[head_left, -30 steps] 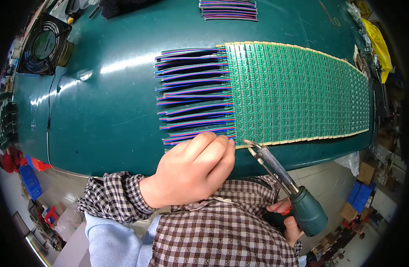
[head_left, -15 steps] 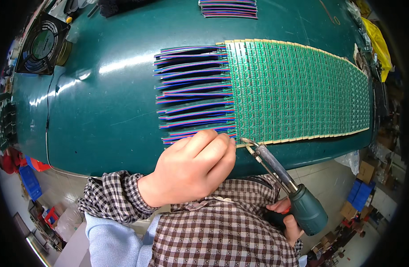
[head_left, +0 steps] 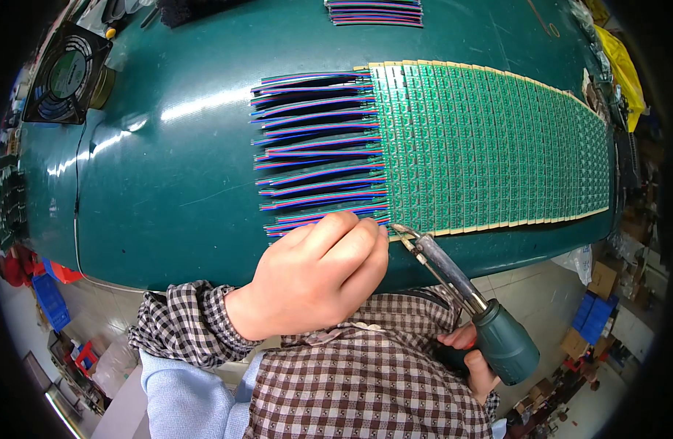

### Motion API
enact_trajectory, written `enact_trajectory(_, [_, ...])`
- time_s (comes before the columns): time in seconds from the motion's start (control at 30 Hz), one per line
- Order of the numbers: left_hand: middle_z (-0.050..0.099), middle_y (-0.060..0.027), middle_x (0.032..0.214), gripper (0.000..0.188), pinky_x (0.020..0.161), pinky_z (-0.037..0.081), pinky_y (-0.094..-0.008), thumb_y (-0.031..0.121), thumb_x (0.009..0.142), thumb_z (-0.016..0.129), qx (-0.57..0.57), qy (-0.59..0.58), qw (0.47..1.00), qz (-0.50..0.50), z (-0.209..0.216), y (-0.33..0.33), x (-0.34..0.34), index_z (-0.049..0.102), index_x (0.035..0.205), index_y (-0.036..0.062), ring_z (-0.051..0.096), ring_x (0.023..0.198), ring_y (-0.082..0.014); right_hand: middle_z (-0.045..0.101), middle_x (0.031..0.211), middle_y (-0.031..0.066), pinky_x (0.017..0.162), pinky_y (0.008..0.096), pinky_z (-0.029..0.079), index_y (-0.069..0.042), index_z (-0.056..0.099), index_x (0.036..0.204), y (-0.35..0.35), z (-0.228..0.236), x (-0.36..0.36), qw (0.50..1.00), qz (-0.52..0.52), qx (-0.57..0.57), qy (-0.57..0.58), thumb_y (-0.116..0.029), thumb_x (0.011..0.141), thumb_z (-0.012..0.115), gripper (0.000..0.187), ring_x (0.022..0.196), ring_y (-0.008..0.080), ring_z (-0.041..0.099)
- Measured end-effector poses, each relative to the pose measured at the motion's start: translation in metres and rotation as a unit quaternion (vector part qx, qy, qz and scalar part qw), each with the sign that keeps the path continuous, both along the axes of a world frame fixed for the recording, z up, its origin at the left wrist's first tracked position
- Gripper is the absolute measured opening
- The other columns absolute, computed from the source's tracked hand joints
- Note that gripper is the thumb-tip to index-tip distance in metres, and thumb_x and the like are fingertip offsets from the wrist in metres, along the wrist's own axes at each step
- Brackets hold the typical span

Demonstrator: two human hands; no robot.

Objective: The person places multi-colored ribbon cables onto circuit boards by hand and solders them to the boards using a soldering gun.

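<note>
My left hand (head_left: 318,274) is closed in a pinch at the near left corner of a panel of green circuit boards (head_left: 490,146). Its fingertips hold the end of a multicoloured ribbon wire, mostly covered by the hand. More ribbon wires (head_left: 318,150), striped blue, red, green and black, lie in rows with their right ends along the panel's left edge. My right hand (head_left: 480,373), partly hidden behind the handle, grips a green-handled soldering iron (head_left: 506,344). A thin feed tube runs beside its metal barrel. The iron's tip is at the panel's near left corner, beside my left fingertips.
On the green table (head_left: 168,183), a spare bundle of ribbon wires (head_left: 373,12) lies at the far edge. A black fan (head_left: 67,73) stands far left, its cable running along the table's left side. A yellow bag (head_left: 620,77) is at the far right.
The soldering iron's tip has shifted slightly left, closer to my left fingertips. My left hand keeps its pinch in nearly the same place, and the whole view has moved a little.
</note>
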State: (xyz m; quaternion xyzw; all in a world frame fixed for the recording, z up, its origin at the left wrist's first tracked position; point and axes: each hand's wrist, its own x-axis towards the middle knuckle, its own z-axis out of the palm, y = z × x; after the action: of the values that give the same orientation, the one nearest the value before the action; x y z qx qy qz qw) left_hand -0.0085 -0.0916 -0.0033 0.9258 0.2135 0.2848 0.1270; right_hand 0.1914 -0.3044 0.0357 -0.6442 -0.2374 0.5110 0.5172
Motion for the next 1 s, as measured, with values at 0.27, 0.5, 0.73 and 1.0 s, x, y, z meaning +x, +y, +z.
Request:
enact_trajectory(0.27, [0.063,-0.0102,0.092,0.03,0.064,0.053,-0.0293,0.006,0.066,0.069,0.009,0.003,1.0,-0.001,-0.001,0.0,0.0,0.069,0.094,-0.0027,0.063,0.077,-0.0225,0.058,0.083,0.015,0.077,0.0484,0.06,0.009,0.055,0.1,0.012,0.005,-0.014,0.997,-0.055,-0.013,-0.05,-0.036,0.085,0.076,0.052,0.08,0.0275,0.063])
enact_trajectory(0.5, [0.063,-0.0103,0.091,0.029,0.063,0.053,-0.0301,0.006,0.066,0.069,0.011,0.001,1.0,-0.003,0.0,0.001,0.003,0.069,0.094,-0.0031,0.063,0.077,-0.0233,0.061,0.086,0.019,0.073,0.0466,0.061,0.01,0.054,0.103,0.008,0.006,-0.012,0.995,-0.064,-0.01,-0.081,-0.041,0.083,0.077,0.059,0.081,0.0291,0.066])
enact_trajectory(0.73, [0.063,-0.0102,0.091,0.028,0.064,0.054,-0.0301,0.006,0.067,0.069,0.012,0.0,1.0,0.002,-0.002,-0.001,0.0,0.069,0.094,-0.0029,0.063,0.078,-0.0235,0.063,0.093,0.0226,0.073,0.0459,0.062,0.012,0.053,0.108,0.01,0.011,-0.011,0.995,-0.068,-0.018,-0.072,-0.039,0.084,0.076,0.062,0.084,0.0308,0.067])
enact_trajectory(1.0, [0.063,-0.0095,0.093,0.028,0.065,0.054,-0.0296,0.006,0.068,0.07,0.042,0.005,0.999,0.004,-0.001,-0.002,0.001,0.07,0.094,-0.0021,0.063,0.079,-0.0228,0.057,0.082,0.0154,0.075,0.0469,0.061,0.011,0.053,0.106,0.007,0.008,-0.013,0.996,-0.071,-0.007,-0.053,-0.035,0.085,0.075,0.055,0.08,0.0279,0.063])
